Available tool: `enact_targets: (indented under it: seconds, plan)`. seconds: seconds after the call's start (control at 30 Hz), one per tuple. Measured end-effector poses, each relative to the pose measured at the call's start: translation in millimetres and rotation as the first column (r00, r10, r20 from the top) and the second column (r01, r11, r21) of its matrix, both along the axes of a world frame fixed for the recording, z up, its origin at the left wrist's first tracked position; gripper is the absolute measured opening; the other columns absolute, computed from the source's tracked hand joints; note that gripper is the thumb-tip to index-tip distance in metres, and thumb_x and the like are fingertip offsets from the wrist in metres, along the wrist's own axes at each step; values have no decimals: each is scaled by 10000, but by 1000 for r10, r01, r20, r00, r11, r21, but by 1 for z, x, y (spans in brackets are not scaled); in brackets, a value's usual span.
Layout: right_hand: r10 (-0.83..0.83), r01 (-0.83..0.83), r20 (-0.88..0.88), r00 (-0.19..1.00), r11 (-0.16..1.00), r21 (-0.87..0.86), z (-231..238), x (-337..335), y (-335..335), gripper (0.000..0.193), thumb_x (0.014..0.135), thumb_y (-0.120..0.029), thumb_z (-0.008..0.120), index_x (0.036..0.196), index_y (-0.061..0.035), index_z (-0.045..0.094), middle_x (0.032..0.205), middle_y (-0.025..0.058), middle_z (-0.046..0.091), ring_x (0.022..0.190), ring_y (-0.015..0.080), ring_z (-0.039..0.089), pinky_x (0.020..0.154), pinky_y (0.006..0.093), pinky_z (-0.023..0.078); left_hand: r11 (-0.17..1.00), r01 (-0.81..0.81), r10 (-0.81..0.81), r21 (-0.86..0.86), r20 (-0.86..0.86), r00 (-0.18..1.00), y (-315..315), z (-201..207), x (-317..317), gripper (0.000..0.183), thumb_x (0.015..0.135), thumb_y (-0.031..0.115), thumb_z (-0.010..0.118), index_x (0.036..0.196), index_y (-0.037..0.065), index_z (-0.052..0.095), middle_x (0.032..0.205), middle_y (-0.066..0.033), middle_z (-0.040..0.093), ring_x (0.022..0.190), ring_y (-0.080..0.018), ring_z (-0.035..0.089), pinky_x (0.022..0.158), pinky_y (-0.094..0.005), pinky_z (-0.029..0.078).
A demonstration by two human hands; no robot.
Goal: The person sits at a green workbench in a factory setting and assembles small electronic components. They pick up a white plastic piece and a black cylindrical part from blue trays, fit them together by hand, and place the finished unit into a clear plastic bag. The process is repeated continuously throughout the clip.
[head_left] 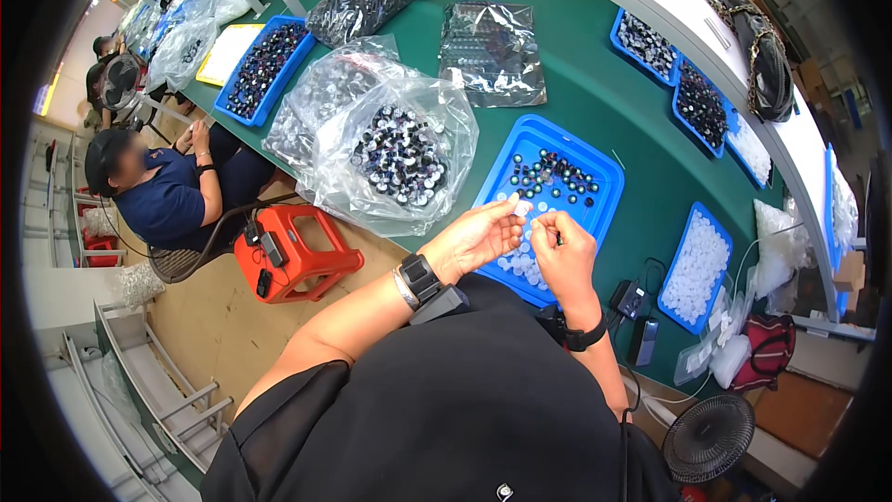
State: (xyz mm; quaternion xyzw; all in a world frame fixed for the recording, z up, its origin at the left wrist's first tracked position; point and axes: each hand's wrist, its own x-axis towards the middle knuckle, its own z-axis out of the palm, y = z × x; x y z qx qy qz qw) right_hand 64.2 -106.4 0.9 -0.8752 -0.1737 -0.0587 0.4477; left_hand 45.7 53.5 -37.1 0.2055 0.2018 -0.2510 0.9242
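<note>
My left hand [478, 240] is over the near left part of a blue tray [611, 167], palm turned up. Its thumb and forefinger pinch a small whitish translucent disc [522, 208]. Close beside it, my right hand [569, 258] is closed, fingertips pressed together, with a tiny dark piece partly showing between the fingers; its kind I cannot make out. Shiny dark round beads [556, 177] lie loose in the far half of the tray. Whitish translucent discs [522, 268] lie in the near half, partly hidden by my hands.
A clear plastic bag [446, 121] of dark and clear pieces stands left of the tray. A blue tray of white pieces [695, 265] lies to the right, near a black adapter [628, 299]. A red stool [293, 256] and a seated person [172, 191] are at left.
</note>
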Motion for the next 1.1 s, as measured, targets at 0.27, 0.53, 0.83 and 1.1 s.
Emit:
enact_targets:
  seconds: [0.27,0.53,0.83,1.1]
  plan:
    - [-40,42,-27,999,997,64,-6,1,2,38,765,-46,656,780,-46,621,548,42,511,460,148,490,447,298,384,1000,15,-14,19,-42,999,-3,-1,-2,176,934,244,562,921,71,593,810,-13,609,714,-106,557,654,-236,479]
    - [-40,40,16,999,999,8,-10,0,2,49,771,-57,661,764,-55,613,553,44,527,468,165,508,448,306,392,1000,18,-19,-20,-50,999,-4,-3,-3,179,935,242,561,915,67,591,810,-17,607,706,-108,556,647,-236,481]
    - [23,-23,-27,999,1000,-16,-12,-1,4,77,828,-70,623,865,-40,563,684,111,598,591,277,601,524,389,451,998,-41,43,45,-26,999,-5,-4,-6,151,926,219,579,912,70,599,805,-6,601,704,-100,558,644,-229,480]
    - [99,-109,-90,991,986,-123,-17,0,1,86,867,-92,589,864,-21,542,757,164,619,657,335,615,554,405,463,984,-16,13,177,18,1000,-8,-5,-8,155,899,233,622,908,79,604,766,16,585,686,-81,553,633,-216,469]
